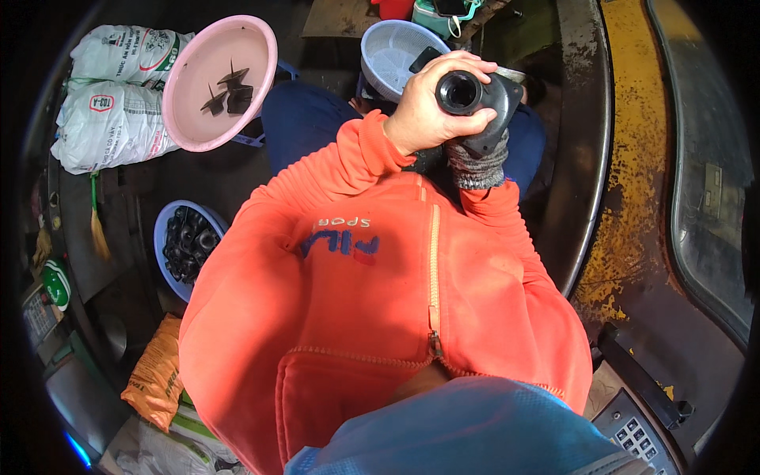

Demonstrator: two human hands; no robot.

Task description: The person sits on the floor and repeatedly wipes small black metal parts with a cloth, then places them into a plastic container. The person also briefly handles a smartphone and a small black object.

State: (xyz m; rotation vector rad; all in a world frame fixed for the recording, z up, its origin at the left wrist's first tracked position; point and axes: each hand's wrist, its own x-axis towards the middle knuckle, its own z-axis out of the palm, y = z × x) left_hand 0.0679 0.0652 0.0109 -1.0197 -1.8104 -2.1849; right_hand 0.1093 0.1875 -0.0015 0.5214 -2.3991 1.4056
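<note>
A black plastic part (500, 99) with a round, ring-rimmed opening is held up in front of me at the upper middle. My left hand (421, 107), bare, grips it from the left, with the thumb below the opening and the fingers over the top. Just beneath the part is my right hand (480, 168) in a grey knitted glove. The part covers its fingers, so their grip does not show. Beyond my left hand stands a light blue mesh basket (380, 59), with a small black piece (424, 59) at its near edge.
A pink basin (190, 131) at the left holds dark, pointed pieces. Below it, a blue-rimmed tub (161, 257) is filled with black parts. White sacks (111, 123) lie far left, an orange sack (154, 372) nearer. A rusty yellow metal panel (633, 158) rises at the right.
</note>
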